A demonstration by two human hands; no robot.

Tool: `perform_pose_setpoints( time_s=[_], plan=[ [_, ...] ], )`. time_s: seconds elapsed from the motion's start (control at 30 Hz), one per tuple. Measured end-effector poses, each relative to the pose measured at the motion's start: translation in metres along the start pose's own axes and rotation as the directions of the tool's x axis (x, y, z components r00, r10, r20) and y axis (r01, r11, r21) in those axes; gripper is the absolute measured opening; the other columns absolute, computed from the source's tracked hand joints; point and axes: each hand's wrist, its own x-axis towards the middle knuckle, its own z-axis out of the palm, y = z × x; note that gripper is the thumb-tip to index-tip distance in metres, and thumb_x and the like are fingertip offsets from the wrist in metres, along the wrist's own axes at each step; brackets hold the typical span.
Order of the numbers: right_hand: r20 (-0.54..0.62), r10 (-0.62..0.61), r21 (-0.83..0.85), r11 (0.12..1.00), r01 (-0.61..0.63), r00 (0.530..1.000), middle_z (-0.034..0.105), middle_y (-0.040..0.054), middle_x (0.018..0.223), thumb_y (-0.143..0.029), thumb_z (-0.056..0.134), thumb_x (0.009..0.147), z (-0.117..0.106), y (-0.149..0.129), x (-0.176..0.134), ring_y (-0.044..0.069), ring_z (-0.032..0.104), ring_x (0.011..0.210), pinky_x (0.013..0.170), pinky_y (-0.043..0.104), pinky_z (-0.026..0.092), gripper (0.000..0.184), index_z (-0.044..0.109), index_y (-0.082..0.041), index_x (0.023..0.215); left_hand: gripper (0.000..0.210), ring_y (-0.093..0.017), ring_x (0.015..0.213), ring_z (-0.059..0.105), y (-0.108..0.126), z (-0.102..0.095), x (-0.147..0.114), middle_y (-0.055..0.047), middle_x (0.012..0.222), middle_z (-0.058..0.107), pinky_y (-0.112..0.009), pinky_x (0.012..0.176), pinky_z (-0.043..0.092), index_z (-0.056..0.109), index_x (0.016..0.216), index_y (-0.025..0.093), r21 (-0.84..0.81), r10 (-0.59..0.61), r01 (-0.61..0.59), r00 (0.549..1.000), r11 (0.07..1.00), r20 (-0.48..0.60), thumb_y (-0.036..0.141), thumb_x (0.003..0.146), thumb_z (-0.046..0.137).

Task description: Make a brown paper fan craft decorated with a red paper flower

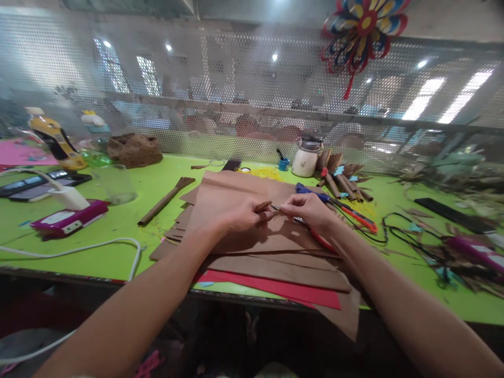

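Note:
My left hand (246, 216) is closed on a small brown paper roll (263, 206) above the stacked brown paper sheets (236, 184). Just to its right, my right hand (305, 206) pinches a thin, dark stick-like piece (276, 208) that points toward the left hand; its exact kind is too small to make out. A blue-handled tool (315, 193) lies beyond the right hand, beside an orange-red utility knife (358, 218). Red paper (275, 287) sticks out from under the brown sheets at the table's front edge.
A longer brown paper tube (165, 202) lies at left, near a clear cup (118, 185) and a purple power strip (71, 218) with a white cable. Several finished-looking tubes (346, 184) and a cream jug (306, 157) stand behind. Black cable (405, 236) and paper scraps lie right.

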Motion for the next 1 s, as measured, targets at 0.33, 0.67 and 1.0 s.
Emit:
perform_pose_setpoints(
  time_s=[0.33,0.67,1.0],
  plan=[
    [-0.014,0.126,0.228,0.966,-0.12,0.992,0.055,-0.0028,0.053,-0.04,0.075,0.056,0.013,0.0,0.001,0.008,0.045,0.049,0.049,0.022,0.033,0.031,0.062,-0.014,0.064,0.029,-0.011,0.06,0.048,0.0,0.003,0.002,-0.001,0.062,0.055,-0.024,0.059,0.038,0.059,0.069,0.015,0.198,0.068,-0.049,0.993,0.979,-0.092,0.038,0.081,0.045],
    [-0.083,0.033,0.137,0.99,-0.021,0.996,0.054,-0.0016,0.049,-0.043,0.073,0.059,0.017,-0.002,-0.001,0.009,0.044,0.049,0.05,0.024,0.031,0.032,0.063,-0.013,0.061,0.032,-0.011,0.058,0.045,0.003,0.002,0.001,0.0,0.06,0.054,-0.023,0.055,0.034,0.062,0.069,0.015,0.257,0.092,-0.067,0.992,0.964,-0.087,0.039,0.081,0.044],
    [-0.107,-0.042,0.048,0.998,0.048,0.993,0.052,-0.0025,0.046,-0.043,0.071,0.062,0.015,-0.003,-0.001,0.008,0.041,0.047,0.049,0.023,0.029,0.031,0.062,-0.013,0.057,0.03,-0.01,0.059,0.047,0.005,0.004,0.0,-0.001,0.061,0.056,-0.023,0.059,0.038,0.057,0.066,0.014,0.068,0.06,-0.055,0.995,0.996,-0.082,0.039,0.08,0.048]
  ],
)
